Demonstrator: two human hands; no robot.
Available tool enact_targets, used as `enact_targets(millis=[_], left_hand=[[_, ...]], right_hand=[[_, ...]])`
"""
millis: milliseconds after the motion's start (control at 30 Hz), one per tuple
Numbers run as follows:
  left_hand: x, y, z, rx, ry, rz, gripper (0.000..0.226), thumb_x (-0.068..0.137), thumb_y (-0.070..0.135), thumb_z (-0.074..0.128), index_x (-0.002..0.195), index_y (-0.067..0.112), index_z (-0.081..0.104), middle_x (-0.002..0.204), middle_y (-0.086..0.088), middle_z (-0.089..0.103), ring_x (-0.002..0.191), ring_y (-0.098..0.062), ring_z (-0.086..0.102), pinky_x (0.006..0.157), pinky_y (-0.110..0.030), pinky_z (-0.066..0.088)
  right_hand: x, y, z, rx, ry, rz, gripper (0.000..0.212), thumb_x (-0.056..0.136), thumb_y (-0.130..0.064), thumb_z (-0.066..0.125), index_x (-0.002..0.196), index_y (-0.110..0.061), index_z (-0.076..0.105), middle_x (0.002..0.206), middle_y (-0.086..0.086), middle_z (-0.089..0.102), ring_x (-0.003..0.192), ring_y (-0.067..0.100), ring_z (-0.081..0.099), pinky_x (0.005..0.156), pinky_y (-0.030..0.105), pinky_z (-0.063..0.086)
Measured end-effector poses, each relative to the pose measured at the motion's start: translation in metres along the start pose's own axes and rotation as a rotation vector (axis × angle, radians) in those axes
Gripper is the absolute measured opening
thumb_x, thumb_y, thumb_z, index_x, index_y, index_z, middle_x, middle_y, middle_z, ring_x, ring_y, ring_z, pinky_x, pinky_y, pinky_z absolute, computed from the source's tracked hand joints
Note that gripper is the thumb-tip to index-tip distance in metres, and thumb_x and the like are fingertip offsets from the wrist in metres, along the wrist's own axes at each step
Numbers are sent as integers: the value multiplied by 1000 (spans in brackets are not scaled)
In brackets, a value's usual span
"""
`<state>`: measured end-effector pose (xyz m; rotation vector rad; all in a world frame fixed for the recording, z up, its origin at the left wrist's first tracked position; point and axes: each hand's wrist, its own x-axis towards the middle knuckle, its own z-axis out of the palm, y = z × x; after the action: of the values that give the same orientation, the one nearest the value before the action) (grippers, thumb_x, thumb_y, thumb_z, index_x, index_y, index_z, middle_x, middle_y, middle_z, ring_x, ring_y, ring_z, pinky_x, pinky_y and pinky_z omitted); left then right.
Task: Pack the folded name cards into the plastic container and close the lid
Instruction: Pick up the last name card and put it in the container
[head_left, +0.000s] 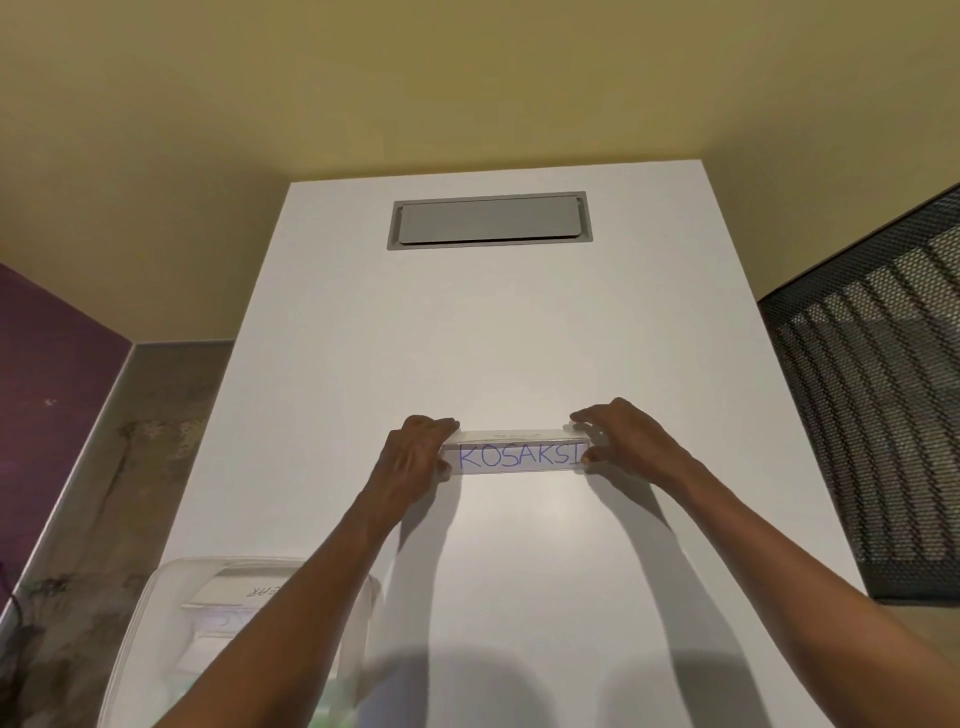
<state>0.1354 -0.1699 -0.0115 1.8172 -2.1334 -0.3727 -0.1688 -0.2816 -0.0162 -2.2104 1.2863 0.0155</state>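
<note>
A folded white name card with blue handwritten letters stands on the white table, about mid-table. My left hand grips its left end and my right hand grips its right end, fingers over the top fold and thumbs on the front. At the near left corner sits a clear plastic container with no lid on it. It holds several folded cards, and my left forearm hides part of it. No lid is visible.
A grey recessed cable flap is set into the far end of the table. A black mesh chair back stands close on the right. Purple wall and grey floor lie to the left.
</note>
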Motion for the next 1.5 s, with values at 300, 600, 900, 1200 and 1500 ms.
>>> enact_targets(millis=[300, 600, 900, 1200, 1500], left_hand=[[3, -4, 8, -62, -64, -78, 47, 63, -6, 83, 108, -2, 70, 88, -15, 75, 93, -34, 68, 71, -27, 51], [8, -5, 9, -120, -41, -216, 21, 82, 8, 64, 100, 9, 75, 91, -14, 73, 94, -27, 66, 65, -11, 33], [5, 5, -15, -3, -5, -55, 24, 66, 3, 71, 90, 6, 77, 74, -14, 73, 74, -27, 71, 64, -23, 48], [-22, 28, -67, 27, 111, 12, 36, 61, -9, 82, 94, 3, 76, 73, -11, 75, 76, -28, 71, 65, -19, 41], [-69, 37, -122, 69, 129, -45, 35, 83, -1, 67, 116, 11, 70, 93, -14, 72, 98, -29, 62, 71, -35, 49]], right_hand=[[-7, -2, 12, 59, 30, 30, 47, 83, -18, 67, 129, -23, 58, 113, 12, 58, 107, 27, 56, 88, 28, 40], [-10, -4, 14, 73, 56, 31, 41, 84, -15, 67, 124, -20, 63, 103, 14, 61, 98, 28, 58, 79, 25, 36], [-20, -20, -3, -10, 96, -26, 40, 81, -15, 72, 121, -15, 67, 99, 22, 66, 93, 34, 61, 79, 34, 43], [-55, -58, -33, -37, 129, -26, 42, 82, -20, 72, 123, -17, 65, 104, 17, 68, 103, 31, 59, 82, 34, 40], [-105, -119, -51, -174, 183, -105, 32, 80, -25, 70, 111, -17, 69, 90, 13, 71, 94, 33, 59, 75, 36, 46]])
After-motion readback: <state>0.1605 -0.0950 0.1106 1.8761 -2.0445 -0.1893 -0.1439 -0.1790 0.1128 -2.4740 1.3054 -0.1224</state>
